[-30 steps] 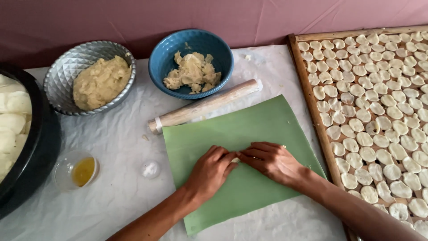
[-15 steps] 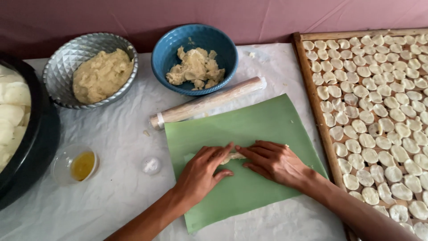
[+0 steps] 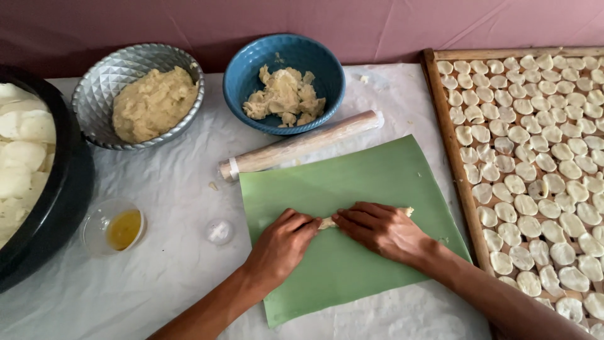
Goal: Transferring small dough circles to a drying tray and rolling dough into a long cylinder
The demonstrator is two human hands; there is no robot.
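At the middle of the flat green plastic sheet (image 3: 352,189), a thin pale dough rope (image 3: 327,221) is being rolled under the flattened left hand (image 3: 283,242) and right hand (image 3: 380,228), neither gripping; judged next, even outward rolling pressure is needed.

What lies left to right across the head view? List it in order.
Black pot → small cup of oil → silver bowl → left hand → blue bowl → right hand → wooden tray of dough discs.
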